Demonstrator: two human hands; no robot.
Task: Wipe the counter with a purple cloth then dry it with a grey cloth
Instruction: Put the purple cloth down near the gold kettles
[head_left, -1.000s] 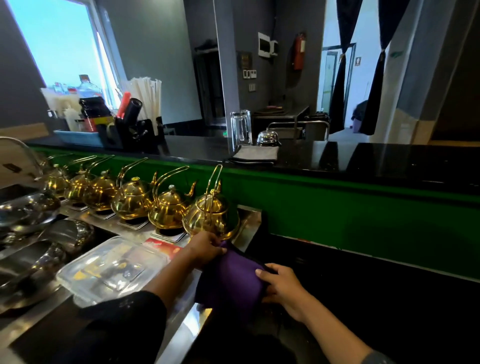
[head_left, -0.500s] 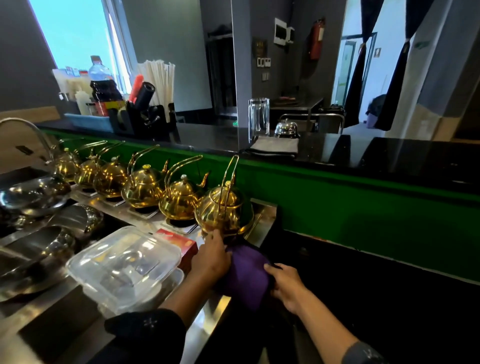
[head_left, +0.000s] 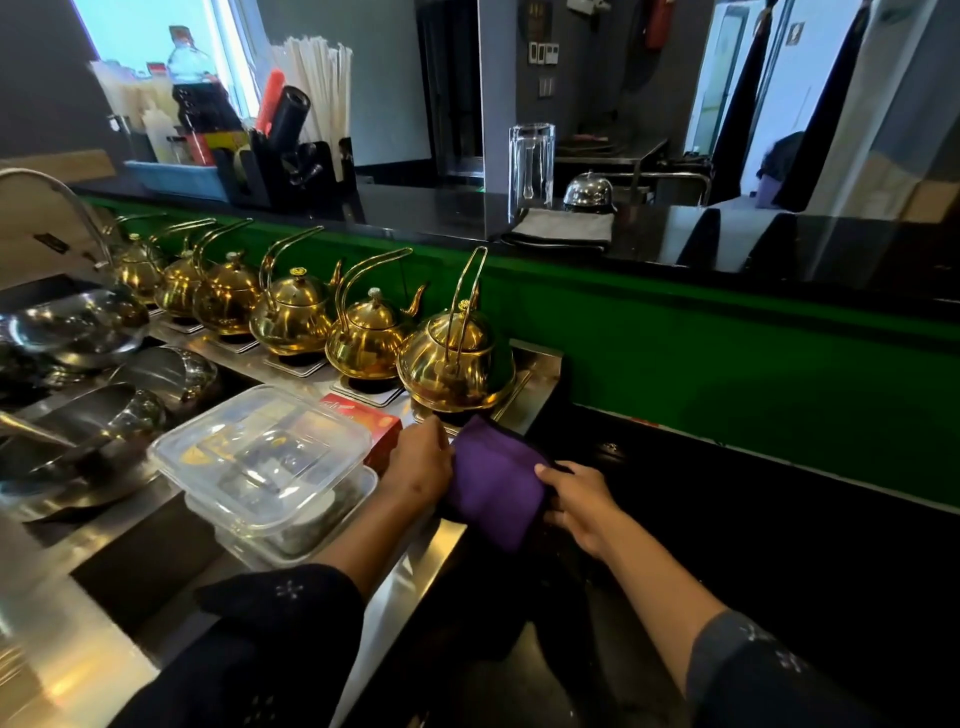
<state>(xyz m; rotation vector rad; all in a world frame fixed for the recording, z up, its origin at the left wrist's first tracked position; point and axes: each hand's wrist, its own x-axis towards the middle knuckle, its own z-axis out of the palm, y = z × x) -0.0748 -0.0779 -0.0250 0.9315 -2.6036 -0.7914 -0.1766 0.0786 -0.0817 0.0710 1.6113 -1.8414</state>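
purple cloth (head_left: 493, 486) folded, draped over the steel bench (head_left: 415, 566) edge just below the nearest gold kettle (head_left: 457, 358). Left hand (head_left: 421, 465) and right hand (head_left: 576, 501) grip opposite edges, fingers curled; fingertips hidden behind cloth. Lower bench too dark to read.

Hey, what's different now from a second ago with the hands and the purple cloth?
Little has changed. Both hands still hold the purple cloth, the left hand at its left edge and the right hand at its right. The cloth looks a bit more folded and compact. The gold teapots and clear container stayed put.
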